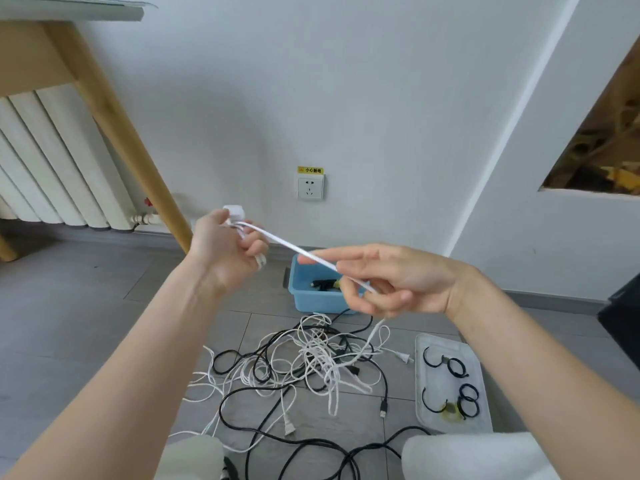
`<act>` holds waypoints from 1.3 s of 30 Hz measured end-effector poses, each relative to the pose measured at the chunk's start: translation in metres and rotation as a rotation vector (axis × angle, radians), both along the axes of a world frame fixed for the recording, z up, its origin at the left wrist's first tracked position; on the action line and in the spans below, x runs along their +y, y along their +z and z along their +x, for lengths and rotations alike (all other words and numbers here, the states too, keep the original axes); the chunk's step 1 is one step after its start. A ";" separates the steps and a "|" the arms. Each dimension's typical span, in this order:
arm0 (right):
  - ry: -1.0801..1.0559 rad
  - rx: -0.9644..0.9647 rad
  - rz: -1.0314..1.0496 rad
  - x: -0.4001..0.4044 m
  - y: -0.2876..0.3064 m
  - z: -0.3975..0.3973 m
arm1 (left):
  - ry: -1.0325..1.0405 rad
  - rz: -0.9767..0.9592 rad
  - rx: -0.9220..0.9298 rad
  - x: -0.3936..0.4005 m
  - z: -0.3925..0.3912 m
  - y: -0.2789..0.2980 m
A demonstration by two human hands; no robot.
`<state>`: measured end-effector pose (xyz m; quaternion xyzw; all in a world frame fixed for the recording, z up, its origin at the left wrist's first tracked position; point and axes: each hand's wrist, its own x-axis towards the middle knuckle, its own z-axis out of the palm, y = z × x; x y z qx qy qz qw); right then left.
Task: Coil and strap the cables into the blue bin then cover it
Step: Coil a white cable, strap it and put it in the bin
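Observation:
My left hand (230, 249) grips the plug end of a white cable (284, 242), raised above the floor. The cable runs taut to my right hand (388, 280), which pinches it between thumb and curled fingers while the index finger points left. From there the cable drops into a tangled pile of black and white cables (311, 365) on the floor. Behind my hands the blue bin (313, 299) sits by the wall with one coiled black cable (323, 284) inside. A clear lid (481, 424) lies at the right, carrying several black straps (467, 400).
A wall socket (310, 187) is above the bin. A wooden table leg (121, 129) slants down at left beside a white radiator (59, 161). A dark object (623, 323) stands at the right edge. My knees in light trousers (467, 455) fill the bottom.

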<state>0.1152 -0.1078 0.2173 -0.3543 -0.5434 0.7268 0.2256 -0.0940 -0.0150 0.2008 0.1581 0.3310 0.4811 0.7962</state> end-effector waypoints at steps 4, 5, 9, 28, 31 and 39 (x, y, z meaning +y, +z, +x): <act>-0.011 0.079 0.058 -0.006 0.007 0.008 | 0.131 0.019 0.014 0.008 0.001 -0.001; -0.033 0.105 0.074 -0.007 0.009 0.008 | 0.125 0.022 0.002 0.006 0.005 0.000; -0.101 0.107 0.083 -0.010 0.007 0.009 | 0.018 0.074 -0.046 -0.003 0.027 0.006; -0.743 -0.888 0.421 -0.014 -0.013 0.052 | -1.250 0.241 0.430 -0.060 0.051 -0.010; -0.927 -0.498 0.339 -0.014 -0.006 0.055 | -1.131 0.246 0.514 -0.058 0.053 -0.015; -0.554 0.058 0.191 -0.017 0.009 0.032 | -0.592 0.114 0.095 -0.030 0.055 -0.004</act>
